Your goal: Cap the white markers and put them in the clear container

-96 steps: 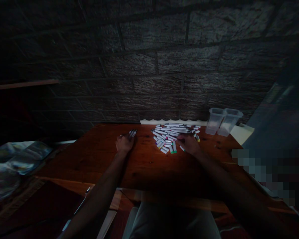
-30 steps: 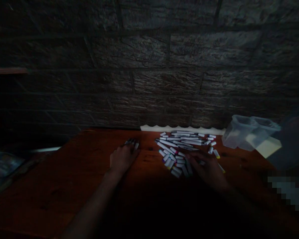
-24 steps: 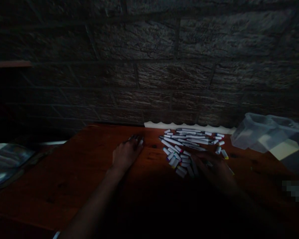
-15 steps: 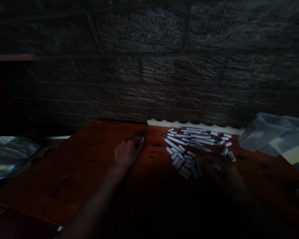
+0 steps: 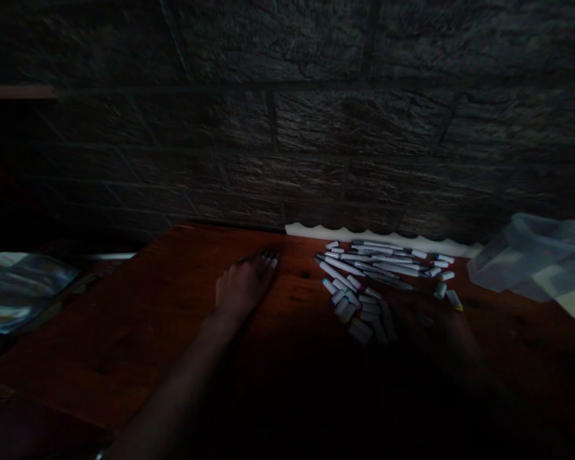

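Observation:
My left hand (image 5: 242,284) rests on the wooden table, its fingers closed around what look like a few markers (image 5: 269,258); their pale bodies and dark tips stick out at the fingertips. In deep shadow, my right hand (image 5: 434,322) lies low over the right side of a pile of loose marker caps (image 5: 349,303). Its fingers hardly show, and a faint pale shape near them is too dark to name. Behind the caps lie several uncapped white markers (image 5: 388,260) with grey and dark ends, side by side. A cap with a yellow end (image 5: 454,300) lies just beyond my right hand.
A clear plastic bin (image 5: 531,255) stands on the right of the table (image 5: 138,306). A white scalloped strip (image 5: 364,236) runs along the back edge, against a dark brick-patterned wall (image 5: 311,121). Shiny plastic-wrapped stuff (image 5: 23,287) lies beyond the table's left edge.
The view has shifted slightly, so the markers, caps and bin sit a little further right. My left hand stays closed in about the same place; my right hand stays by the caps.

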The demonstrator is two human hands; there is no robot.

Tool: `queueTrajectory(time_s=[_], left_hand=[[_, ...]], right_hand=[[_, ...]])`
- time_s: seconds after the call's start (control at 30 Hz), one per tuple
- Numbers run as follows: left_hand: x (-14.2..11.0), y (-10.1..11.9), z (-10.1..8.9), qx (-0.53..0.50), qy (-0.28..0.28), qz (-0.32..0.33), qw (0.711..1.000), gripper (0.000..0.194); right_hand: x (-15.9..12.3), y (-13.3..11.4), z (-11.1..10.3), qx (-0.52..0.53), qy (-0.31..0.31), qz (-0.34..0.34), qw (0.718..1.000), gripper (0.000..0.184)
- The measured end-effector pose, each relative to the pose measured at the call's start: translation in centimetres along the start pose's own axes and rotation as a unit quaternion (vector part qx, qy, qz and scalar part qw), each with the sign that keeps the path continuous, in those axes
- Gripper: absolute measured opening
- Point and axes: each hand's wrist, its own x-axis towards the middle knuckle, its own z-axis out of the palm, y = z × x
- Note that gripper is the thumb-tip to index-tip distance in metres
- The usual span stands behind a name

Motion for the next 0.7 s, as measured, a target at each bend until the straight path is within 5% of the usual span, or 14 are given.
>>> queueTrajectory(time_s=[0.5, 0.7], left_hand=[[0.05, -0.2, 0.04, 0.02, -0.028, 0.018, 0.999, 0.043], [0.18, -0.26, -0.25, -0.009, 0.01, 0.033, 0.999, 0.045]], right_hand=[[0.15, 0.07, -0.17, 0.003, 0.002, -0.001, 1.0, 0.023], [0.37, -0.24, -0.41, 0.012, 0.005, -0.001, 1.0, 0.026]])
